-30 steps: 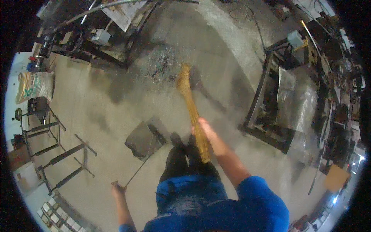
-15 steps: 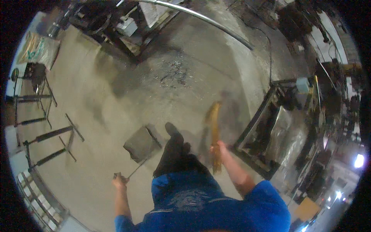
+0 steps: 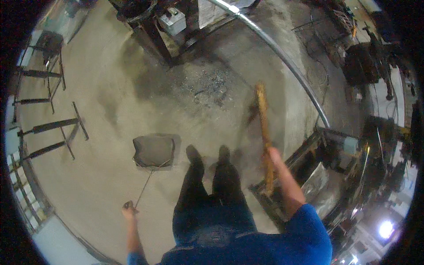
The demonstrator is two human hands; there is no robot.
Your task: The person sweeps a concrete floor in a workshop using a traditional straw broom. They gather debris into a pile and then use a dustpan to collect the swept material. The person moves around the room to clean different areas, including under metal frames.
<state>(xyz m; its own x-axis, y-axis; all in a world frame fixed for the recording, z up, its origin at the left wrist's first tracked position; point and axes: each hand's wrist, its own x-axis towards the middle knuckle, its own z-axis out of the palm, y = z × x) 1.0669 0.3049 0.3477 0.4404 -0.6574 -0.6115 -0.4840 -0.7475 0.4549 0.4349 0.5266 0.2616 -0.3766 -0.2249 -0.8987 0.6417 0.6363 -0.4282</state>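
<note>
My left hand (image 3: 129, 210) is closed round the top of a thin rod, the handle of a grey metal dustpan (image 3: 154, 151). The pan is out in front and to the left of my feet, low over or on the floor; which of the two I cannot tell. In my right hand (image 3: 273, 155) is a long yellowish-brown wooden stick (image 3: 264, 119), gripped below its middle and pointing forward. A dark blur lies beside its far part, and I cannot make out whether it belongs to the stick. Ahead lies a scatter of shiny metal shavings (image 3: 210, 88).
A dark machine stand with a grey box (image 3: 173, 22) rises beyond the shavings. A shiny metal pipe (image 3: 282, 55) curves across the front right. Dark metal frames (image 3: 48, 128) stand at left. A low dark frame (image 3: 289, 165) with metal sheet is close on my right.
The dustpan has swung round, its open face now turned differently, and sits slightly further left. My right hand and the stick have moved right and forward. My feet now stand side by side.
</note>
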